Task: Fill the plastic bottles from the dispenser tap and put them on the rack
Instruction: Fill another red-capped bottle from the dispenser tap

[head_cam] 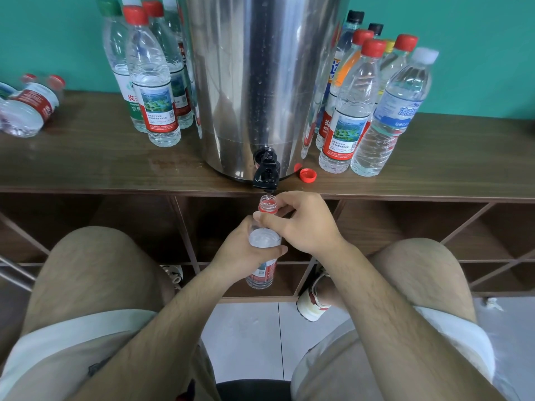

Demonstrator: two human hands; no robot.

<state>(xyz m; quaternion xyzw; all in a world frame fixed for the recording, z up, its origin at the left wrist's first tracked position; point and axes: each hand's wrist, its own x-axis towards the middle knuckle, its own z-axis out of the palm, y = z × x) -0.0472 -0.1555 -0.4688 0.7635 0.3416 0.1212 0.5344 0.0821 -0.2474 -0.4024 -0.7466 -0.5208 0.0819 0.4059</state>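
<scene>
A steel dispenser drum [260, 82] stands on the wooden rack top [86, 163], its black tap [266, 172] hanging over the front edge. Directly under the tap I hold an uncapped plastic bottle [264, 241] with a red label. My left hand [246, 250] grips its body from the left. My right hand [304, 224] pinches its neck just below the open mouth. A loose red cap [307, 174] lies on the rack top right of the tap.
Capped bottles stand left [153, 82] and right [364, 105] of the drum, and two lie on their sides at the far left [29, 108]. Open cubbies [405, 233] sit below the top. My knees flank the bottle.
</scene>
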